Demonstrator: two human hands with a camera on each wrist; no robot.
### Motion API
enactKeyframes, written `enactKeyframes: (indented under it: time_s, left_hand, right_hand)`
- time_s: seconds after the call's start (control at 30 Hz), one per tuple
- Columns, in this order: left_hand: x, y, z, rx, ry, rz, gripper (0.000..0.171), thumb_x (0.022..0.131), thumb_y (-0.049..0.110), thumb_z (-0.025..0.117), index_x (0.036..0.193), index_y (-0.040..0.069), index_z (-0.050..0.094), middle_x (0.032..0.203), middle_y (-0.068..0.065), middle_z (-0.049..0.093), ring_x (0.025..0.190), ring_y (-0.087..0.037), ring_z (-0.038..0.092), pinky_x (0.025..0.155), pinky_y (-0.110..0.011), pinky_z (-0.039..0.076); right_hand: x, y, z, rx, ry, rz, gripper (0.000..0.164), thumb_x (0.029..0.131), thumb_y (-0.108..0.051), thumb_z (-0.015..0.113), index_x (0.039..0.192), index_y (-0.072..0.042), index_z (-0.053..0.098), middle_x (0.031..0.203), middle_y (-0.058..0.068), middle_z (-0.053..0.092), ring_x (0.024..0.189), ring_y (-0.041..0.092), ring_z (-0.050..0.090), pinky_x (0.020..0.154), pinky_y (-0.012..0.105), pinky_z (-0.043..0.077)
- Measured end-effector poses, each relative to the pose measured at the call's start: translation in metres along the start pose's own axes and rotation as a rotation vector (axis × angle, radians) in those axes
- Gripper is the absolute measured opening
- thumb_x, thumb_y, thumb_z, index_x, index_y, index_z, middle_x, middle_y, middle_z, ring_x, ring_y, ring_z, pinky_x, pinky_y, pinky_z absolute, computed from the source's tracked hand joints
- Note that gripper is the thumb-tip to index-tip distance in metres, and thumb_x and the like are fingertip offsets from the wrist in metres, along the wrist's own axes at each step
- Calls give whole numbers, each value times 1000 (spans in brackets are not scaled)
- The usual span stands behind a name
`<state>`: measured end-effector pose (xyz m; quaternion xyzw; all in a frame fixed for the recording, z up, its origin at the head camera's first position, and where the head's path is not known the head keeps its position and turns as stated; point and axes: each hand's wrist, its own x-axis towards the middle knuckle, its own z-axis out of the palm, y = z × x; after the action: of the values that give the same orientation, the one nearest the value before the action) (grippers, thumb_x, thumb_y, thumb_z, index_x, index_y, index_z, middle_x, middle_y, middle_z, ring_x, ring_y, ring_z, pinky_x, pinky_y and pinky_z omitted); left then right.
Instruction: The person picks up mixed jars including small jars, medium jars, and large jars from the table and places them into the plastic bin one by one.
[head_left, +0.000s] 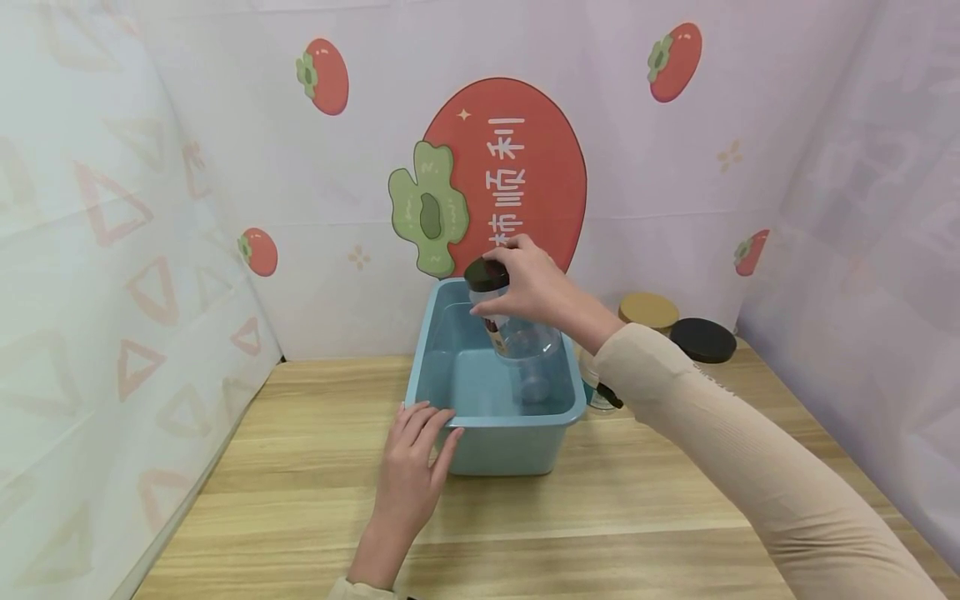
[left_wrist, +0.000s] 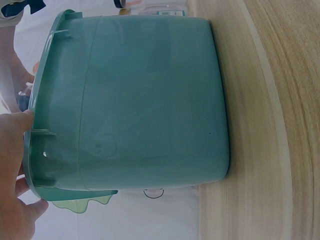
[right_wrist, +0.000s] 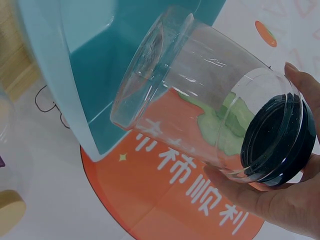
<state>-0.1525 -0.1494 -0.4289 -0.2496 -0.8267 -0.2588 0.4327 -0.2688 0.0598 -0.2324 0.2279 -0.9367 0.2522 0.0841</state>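
Note:
My right hand (head_left: 536, 283) grips a clear jar (head_left: 528, 342) at its black lid (head_left: 487, 274), fingers and thumb spread around it. The jar leans, its base pointing down and to the right, over the inside of a blue plastic basin (head_left: 495, 450). In the right wrist view the jar (right_wrist: 200, 85) has see-through walls, and the black lid (right_wrist: 280, 140) sits against my palm. My left hand (head_left: 412, 454) holds the basin's near left corner. The left wrist view has its fingertips (left_wrist: 22, 120) at the rim of the basin (left_wrist: 150, 100), which stands on the table.
Right of the basin, partly behind my right arm, stand jars with a gold lid (head_left: 648, 310) and a black lid (head_left: 702, 340). The wooden table (head_left: 300, 500) meets a white curtain (head_left: 247, 100) printed with persimmons at the back; more curtain hangs at both sides.

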Motion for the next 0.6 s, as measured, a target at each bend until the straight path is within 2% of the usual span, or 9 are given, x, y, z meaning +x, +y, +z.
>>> enactKeyframes:
  time_s: [0.17, 0.47, 0.6]
  left_hand:
    - [0, 1, 0, 5, -6, -9, 44, 112, 39, 52, 110, 3, 76, 105, -9, 73, 114, -34, 65, 104, -71, 49]
    - [0, 0, -1, 8, -29, -27, 22, 102, 22, 73, 111, 2, 76, 107, -10, 74, 116, -35, 64, 108, -69, 47]
    - [0, 0, -1, 7, -26, -25, 24, 104, 25, 70, 110, 2, 76, 106, -9, 74, 116, -34, 64, 107, -70, 47]
  right_hand:
    - [2, 0, 2, -6, -6, -3, 78, 84, -37, 91, 148, -6, 58, 149, 21, 46, 129, 34, 53, 102, 48, 56]
    - [5, -1, 6, -4, -13, 13, 79, 84, -38, 91, 148, -7, 58, 150, 20, 46, 131, 34, 52, 102, 47, 57]
    - [7, -2, 8, -3, -14, 24, 79, 84, -39, 91, 148, -7, 58, 150, 20, 45, 131, 34, 52, 102, 47, 57]
